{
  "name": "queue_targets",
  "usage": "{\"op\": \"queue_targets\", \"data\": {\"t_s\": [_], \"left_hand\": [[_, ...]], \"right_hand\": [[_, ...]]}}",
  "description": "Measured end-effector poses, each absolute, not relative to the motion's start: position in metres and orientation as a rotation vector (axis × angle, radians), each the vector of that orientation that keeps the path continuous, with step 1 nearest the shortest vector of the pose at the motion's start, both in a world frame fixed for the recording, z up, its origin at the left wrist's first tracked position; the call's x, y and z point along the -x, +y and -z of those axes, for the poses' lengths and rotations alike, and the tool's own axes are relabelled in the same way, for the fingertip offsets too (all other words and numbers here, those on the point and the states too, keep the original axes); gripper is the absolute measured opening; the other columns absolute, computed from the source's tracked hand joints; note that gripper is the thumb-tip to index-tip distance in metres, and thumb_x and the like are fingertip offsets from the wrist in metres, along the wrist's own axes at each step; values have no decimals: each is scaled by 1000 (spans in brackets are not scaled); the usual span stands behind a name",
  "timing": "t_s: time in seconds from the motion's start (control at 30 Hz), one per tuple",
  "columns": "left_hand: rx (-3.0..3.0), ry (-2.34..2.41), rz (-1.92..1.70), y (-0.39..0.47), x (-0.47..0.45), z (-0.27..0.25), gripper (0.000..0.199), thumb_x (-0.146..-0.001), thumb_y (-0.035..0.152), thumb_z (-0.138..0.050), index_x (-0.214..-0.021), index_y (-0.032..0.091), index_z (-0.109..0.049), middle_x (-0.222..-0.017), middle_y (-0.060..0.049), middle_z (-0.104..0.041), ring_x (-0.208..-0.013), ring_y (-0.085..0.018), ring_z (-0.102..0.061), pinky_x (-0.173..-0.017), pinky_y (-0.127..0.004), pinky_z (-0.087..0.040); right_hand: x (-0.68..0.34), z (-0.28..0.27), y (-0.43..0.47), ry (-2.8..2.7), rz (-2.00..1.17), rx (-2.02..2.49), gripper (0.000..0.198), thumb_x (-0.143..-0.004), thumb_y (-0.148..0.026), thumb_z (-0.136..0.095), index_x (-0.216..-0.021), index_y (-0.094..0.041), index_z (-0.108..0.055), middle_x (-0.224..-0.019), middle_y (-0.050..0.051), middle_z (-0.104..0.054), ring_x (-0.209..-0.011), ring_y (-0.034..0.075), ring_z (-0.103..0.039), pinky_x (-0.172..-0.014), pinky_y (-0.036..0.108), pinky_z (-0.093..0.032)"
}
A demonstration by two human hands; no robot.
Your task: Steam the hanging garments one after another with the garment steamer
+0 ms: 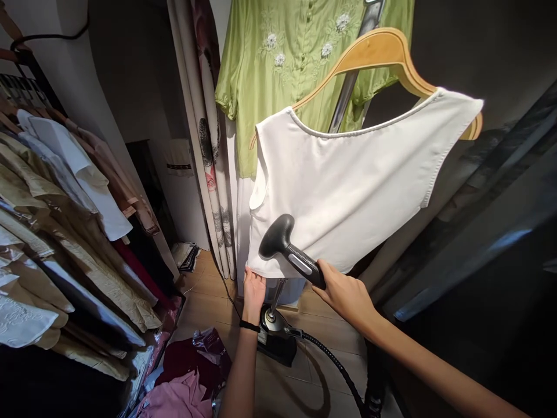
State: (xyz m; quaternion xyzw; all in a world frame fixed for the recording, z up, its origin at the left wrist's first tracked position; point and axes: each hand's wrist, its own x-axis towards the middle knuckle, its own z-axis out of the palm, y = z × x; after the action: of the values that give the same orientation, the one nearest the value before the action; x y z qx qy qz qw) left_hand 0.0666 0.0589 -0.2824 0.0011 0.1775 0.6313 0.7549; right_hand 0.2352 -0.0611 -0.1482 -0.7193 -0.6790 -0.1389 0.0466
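White top (348, 180), sleeveless, on a wooden hanger (378, 47), in front of a green blouse (270, 93) with white flower trim and a grey metal pole (346, 98). Over the lower left part of the front, a black steamer head (277, 238), with contact against the cloth impossible to tell for certain. Around its handle, the closed fingers of the right hand (347, 291), forearm reaching in from the lower right. At the bottom left corner of the hem, the left hand (253, 295), palm side showing, fingers closed on the edge of the cloth; on that wrist, a black band (249, 327). Below, on the wooden floor (311, 377), the steamer base (275, 321) with a ribbed black hose (335, 363). Near the left forearm, a heap of pink and maroon clothes (180, 395). Further left, a row of hanging garments (56, 226); beside the green blouse, a patterned curtain (217, 197).
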Motion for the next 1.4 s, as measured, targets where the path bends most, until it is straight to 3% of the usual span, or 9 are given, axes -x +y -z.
{"op": "queue_targets", "data": {"t_s": [0.3, 0.43, 0.9, 1.13, 1.4], "left_hand": [[-48, 463, -1400, 53, -81, 280, 25, -96, 15, -40, -88, 20, -63, -112, -6, -67, -93, -9, -66, -91, -23, -51], [-113, 475, -1417, 59, -76, 281, 28, -97, 18, -38, -87, 20, -64, -113, -8, -67, -103, -12, -65, -96, -27, -50], [-124, 420, -1473, 96, -33, 280, 30, -98, 26, -36, -85, 21, -63, -117, -7, -64, -109, -13, -61, -99, -32, -48], [-244, 332, -1476, 96, -34, 270, 35, -96, 46, -38, -106, 26, -64, -135, -7, -55, -127, -19, -50, -108, -40, -42], [-323, 428, -1366, 94, -61, 290, 16, -94, 16, -46, -97, 20, -61, -122, -8, -62, -119, -15, -57, -110, -39, -40]], "right_hand": [[-181, 120, -25, -2084, 421, 2085, 33, -86, -30, -60, -111, -18, -42, -100, 9, -65, -76, 23, -65, -50, 28, -21], [-172, 118, -15, -2111, 435, 1994, 34, -87, -28, -60, -113, -18, -41, -99, 7, -64, -76, 22, -64, -50, 29, -21], [-304, 187, -66, -1729, 453, 2188, 29, -78, -39, -58, -100, -22, -51, -92, 5, -68, -65, 22, -64, -47, 26, -27], [-301, 185, -68, -1513, 311, 1991, 37, -77, -48, -57, -103, -23, -50, -82, 5, -69, -69, 26, -66, -53, 28, -40], [-283, 190, -31, -1284, 213, 1776, 45, -77, -55, -54, -104, -20, -49, -85, 10, -67, -77, 29, -66, -60, 31, -45]]}}
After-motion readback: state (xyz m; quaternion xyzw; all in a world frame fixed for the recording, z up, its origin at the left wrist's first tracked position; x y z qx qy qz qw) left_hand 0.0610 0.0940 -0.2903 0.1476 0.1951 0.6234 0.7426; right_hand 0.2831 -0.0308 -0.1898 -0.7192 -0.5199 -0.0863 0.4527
